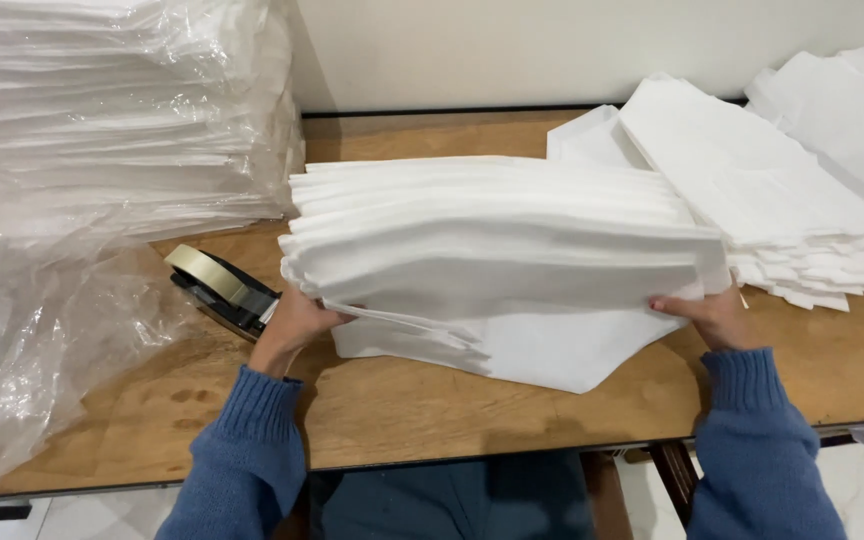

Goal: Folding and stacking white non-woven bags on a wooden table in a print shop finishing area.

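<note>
A thick stack of folded white cloth pieces (497,235) is lifted off the wooden table (432,410), tilted up at its near edge. My left hand (295,322) grips its lower left corner. My right hand (710,315) grips the lower right corner. Both arms wear blue knitted sleeves. Under the stack, one flat white piece (552,355) lies on the table.
A tape dispenser (220,287) sits just left of my left hand. A tall pile of white cloth in clear plastic wrap (102,130) fills the left side, with loose plastic (42,370) below it. More white stacks (772,190) lie at the right. A wall runs behind.
</note>
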